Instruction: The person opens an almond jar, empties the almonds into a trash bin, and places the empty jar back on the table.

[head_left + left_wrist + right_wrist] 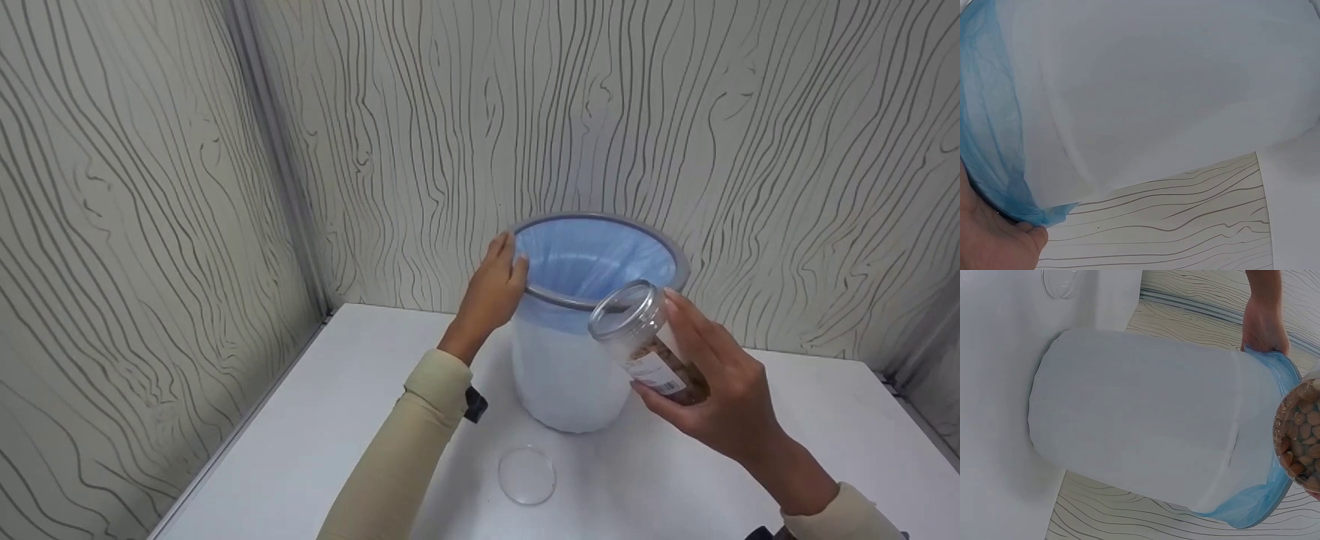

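Lid point(527, 475), a clear round plastic one, already lies on the white table point(315, 420), nearest. Behind it, right hand point(720, 390) grips the clear plastic jar point(645, 341), tilted, nuts inside. Farther, left hand point(491, 289) curls on the rim of the white bin point(562, 375); its blue liner point(592, 259) looks empty, so pouring seems not done.

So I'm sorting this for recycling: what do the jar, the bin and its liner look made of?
The jar looks like clear, glossy plastic: the nuts show through its wall. The bin seems matte white plastic with a grey rim, though that is less sure. The liner looks like thin blue plastic film, wrinkled and see-through.
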`<move>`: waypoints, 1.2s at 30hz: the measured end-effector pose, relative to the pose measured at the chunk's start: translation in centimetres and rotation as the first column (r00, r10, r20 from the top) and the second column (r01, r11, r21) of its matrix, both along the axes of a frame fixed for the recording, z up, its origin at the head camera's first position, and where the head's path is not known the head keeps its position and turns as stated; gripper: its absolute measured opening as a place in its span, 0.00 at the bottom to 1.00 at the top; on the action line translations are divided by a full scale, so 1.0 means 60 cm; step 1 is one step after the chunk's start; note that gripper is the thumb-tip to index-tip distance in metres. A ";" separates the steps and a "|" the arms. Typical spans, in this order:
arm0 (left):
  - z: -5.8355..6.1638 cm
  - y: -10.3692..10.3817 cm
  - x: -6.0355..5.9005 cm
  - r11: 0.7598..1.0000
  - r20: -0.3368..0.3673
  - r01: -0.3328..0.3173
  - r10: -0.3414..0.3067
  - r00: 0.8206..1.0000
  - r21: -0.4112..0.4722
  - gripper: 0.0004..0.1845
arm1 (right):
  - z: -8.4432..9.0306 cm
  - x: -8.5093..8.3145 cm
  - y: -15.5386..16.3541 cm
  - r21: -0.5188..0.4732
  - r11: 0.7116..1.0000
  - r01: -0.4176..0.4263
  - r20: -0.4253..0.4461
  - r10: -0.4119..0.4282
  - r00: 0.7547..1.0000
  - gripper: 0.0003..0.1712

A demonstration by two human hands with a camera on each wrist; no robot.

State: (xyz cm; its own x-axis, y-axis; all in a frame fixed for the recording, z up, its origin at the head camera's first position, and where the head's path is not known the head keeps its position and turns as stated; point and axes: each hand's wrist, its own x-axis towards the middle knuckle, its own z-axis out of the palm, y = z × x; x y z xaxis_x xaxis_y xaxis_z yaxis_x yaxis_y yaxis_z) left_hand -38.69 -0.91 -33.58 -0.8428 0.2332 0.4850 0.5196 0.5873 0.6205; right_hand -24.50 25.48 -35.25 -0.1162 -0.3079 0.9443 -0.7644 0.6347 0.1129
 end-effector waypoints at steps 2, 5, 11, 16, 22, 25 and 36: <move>0.000 0.000 0.001 1.000 0.002 -0.001 0.001 1.000 0.000 0.33 | 0.001 0.000 0.000 0.002 1.000 0.001 0.000 -0.001 1.000 0.43; 0.001 0.000 0.002 1.000 0.003 0.003 -0.003 1.000 0.003 0.33 | 0.003 0.000 0.000 0.004 1.000 0.004 0.002 -0.004 1.000 0.43; 0.001 0.001 0.000 1.000 0.009 0.007 -0.007 1.000 -0.001 0.34 | 0.007 -0.001 0.001 0.007 1.000 0.015 0.010 -0.015 1.000 0.44; 0.001 0.000 0.000 1.000 0.007 0.001 -0.001 1.000 -0.012 0.34 | 0.010 -0.004 0.003 0.011 1.000 0.017 0.016 -0.017 1.000 0.44; 0.000 0.001 0.001 1.000 0.006 0.003 -0.003 1.000 0.001 0.34 | 0.011 -0.007 0.006 0.010 1.000 0.026 0.025 -0.027 0.999 0.44; 0.000 0.002 0.002 1.000 0.009 0.001 -0.001 1.000 0.002 0.33 | 0.012 -0.008 0.008 0.009 0.999 0.034 0.026 -0.034 0.999 0.44; 0.000 -0.001 0.003 1.000 0.018 0.010 -0.010 1.000 0.009 0.32 | 0.016 -0.009 0.009 0.011 0.999 0.050 0.029 -0.050 0.998 0.44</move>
State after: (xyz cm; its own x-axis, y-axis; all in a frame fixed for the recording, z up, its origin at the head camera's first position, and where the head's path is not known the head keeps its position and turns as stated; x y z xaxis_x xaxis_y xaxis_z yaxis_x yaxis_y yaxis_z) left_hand -38.51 -0.94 -33.57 -0.8494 0.2373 0.4714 0.5136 0.5770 0.6350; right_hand -25.06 26.01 -34.31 -0.1592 -0.3111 0.9370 -0.7346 0.6714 0.0980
